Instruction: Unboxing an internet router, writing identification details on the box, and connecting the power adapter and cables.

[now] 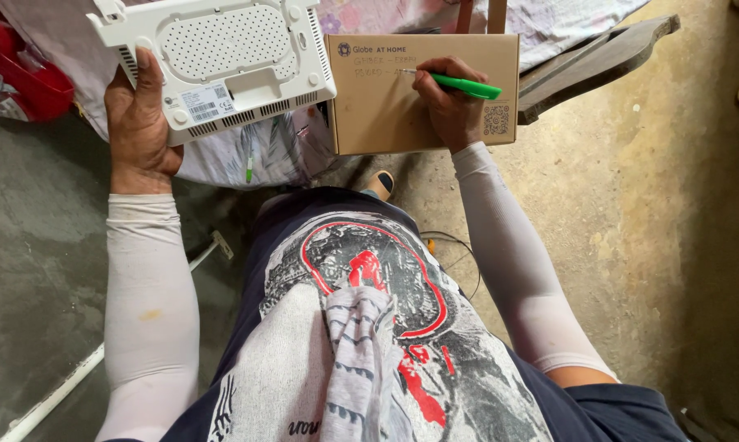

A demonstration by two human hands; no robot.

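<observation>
Up top: left hand [140, 123] gripping upturned white router [222, 57] by its lower left corner; right hand [451, 102] pinching green pen [465, 85], tip pressed on brown cardboard box [386, 106] just beside router.

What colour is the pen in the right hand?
Bright green pen, held in the right hand; the head view shows it.

Bare concrete floor [648, 213] under me, a red bag [25, 82] off to my left, white pipe [58, 393] lying there (looked plastic), floral cloth [549, 20] up top.

Left hand [140, 123] gripping white router [222, 57], right hand [449, 102] writing, green pen [466, 85], cardboard box [386, 115]
</observation>
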